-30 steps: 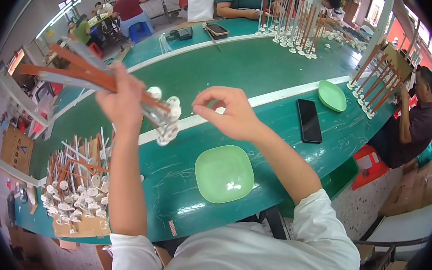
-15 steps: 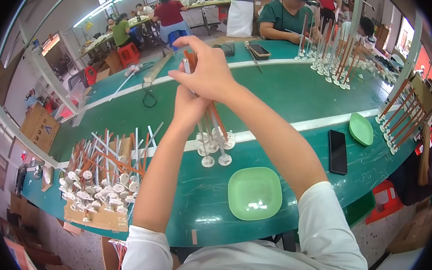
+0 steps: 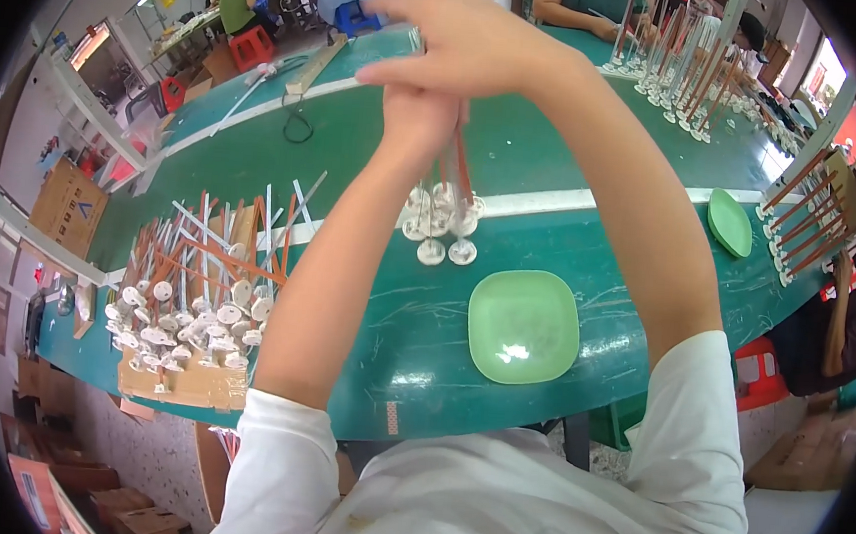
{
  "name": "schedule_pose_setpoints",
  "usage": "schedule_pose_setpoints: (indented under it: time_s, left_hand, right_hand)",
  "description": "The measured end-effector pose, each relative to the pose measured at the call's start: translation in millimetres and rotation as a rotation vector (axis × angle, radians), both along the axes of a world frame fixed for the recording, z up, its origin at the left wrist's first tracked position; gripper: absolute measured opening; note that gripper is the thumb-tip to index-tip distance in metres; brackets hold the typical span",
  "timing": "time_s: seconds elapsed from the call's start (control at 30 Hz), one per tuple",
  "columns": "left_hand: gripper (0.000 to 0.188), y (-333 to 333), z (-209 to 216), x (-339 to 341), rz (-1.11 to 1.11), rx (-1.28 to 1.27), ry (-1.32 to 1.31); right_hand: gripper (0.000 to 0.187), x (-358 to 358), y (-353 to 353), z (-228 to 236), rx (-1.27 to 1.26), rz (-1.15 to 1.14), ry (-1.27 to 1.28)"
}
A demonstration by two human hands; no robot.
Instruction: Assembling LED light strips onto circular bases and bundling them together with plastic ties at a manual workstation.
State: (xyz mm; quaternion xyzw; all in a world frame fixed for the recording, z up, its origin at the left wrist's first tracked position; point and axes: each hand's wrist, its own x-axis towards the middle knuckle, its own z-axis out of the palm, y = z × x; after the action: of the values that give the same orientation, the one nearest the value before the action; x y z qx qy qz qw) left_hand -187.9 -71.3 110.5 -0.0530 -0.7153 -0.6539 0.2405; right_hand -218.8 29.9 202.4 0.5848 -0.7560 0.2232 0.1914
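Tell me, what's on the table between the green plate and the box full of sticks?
Mostly the person's left forearm crosses above that stretch in the head view. Between the green plate and the cardboard box of sticks, the visible green table is bare.

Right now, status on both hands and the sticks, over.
Left hand shut on bundle of sticks, upright, discs over the table. Right hand on bundle top. Green dish alongside, clear.

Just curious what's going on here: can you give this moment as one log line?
left hand: grips bundle of sticks upright | right hand: on bundle top | green tray: beside | table
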Motion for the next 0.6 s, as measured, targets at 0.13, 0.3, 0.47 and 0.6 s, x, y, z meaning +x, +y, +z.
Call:
schedule_pose_setpoints:
  time_s: [0.13, 0.3, 0.47, 0.6]
  left_hand:
    - [0.042, -20.7, 30.4, 5.0, 0.05, 0.154, 0.035]
    - [0.038, 9.0, 62.6, 48.6, -0.073, 0.296, 0.109]
    - [0.049, -9.0, 41.3, 132.2, 0.15, -0.197, 0.316]
    - [0.094, -45.4, -40.9, 201.0, 0.295, -0.316, 0.356]
  right_hand:
    - [0.055, -11.5, 32.0, -40.1, -0.581, 0.129, -0.352]
    - [0.048, 39.1, 9.1, -92.4, -0.327, 0.421, -0.785]
    - [0.019, 90.5, -23.9, -101.1, -0.572, 0.249, -0.634]
    - [0.014, 131.4, -32.1, -119.1, -0.398, 0.221, -0.855]
